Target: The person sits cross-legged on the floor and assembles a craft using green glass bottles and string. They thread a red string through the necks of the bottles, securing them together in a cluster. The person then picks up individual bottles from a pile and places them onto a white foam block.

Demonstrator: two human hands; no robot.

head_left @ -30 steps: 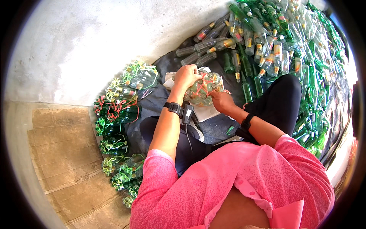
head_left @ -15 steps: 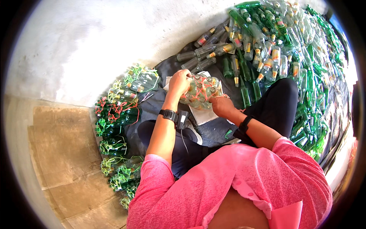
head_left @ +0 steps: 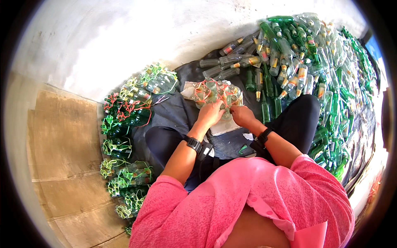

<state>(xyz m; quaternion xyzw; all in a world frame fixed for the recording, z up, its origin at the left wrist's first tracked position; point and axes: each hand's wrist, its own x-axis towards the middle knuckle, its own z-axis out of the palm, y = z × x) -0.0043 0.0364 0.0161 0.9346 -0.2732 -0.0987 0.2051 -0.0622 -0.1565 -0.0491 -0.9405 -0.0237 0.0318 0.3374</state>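
Both hands, left hand [head_left: 210, 113] and right hand [head_left: 242, 115], are seemingly pinching orange cord on the clear glass bottle bundle [head_left: 215, 96]; tying is being done, the knot needing tightening at twelve o'clock.

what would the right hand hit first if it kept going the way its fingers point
The right hand points up and left, straight into the cluster of clear bottles bound with orange cord it already touches. Beyond that lies the dark mat, though depth is unclear.
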